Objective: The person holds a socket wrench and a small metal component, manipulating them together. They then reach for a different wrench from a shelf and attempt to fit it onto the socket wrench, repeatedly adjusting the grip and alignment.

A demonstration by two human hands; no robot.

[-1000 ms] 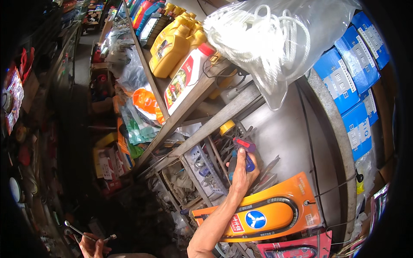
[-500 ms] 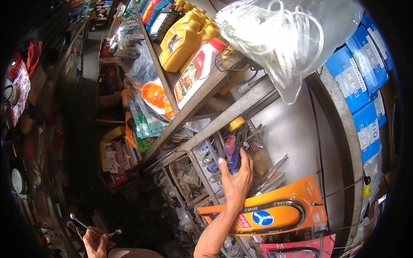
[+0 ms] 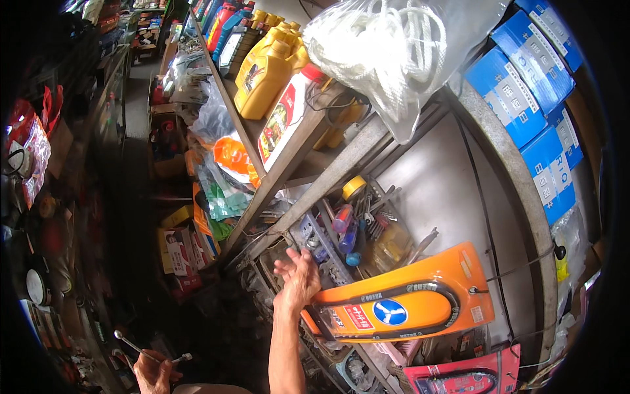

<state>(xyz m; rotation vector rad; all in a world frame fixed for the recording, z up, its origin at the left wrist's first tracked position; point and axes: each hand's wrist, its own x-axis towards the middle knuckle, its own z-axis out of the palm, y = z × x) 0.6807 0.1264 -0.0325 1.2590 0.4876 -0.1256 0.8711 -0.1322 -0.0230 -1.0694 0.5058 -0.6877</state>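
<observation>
My left hand (image 3: 155, 374), low at the left, is closed around a shiny metal socket wrench (image 3: 136, 346) whose ends stick out on both sides of the fingers. My right hand (image 3: 298, 284) reaches up at the middle with its fingers apart and nothing visible in it. It is over the edge of a shelf, beside the left end of an orange card (image 3: 420, 289) with a black curved item on it. Just beyond the hand stands a pale plastic basket (image 3: 333, 253). Screwdrivers with red (image 3: 342, 218), blue (image 3: 348, 238) and teal (image 3: 353, 259) handles lie next to it.
A yellow tape roll (image 3: 354, 188) lies behind the screwdrivers. Metal shelf bars (image 3: 341, 164) slant across the middle. Yellow bottles (image 3: 264, 82) stand above, near a clear bag of white rope (image 3: 387, 52). Blue boxes (image 3: 550, 174) are stacked right; a pink card (image 3: 459, 377) lies low.
My right hand has left the screwdrivers and moved left and down, its fingers now spread. The left hand still grips the wrench. The view has shifted slightly.
</observation>
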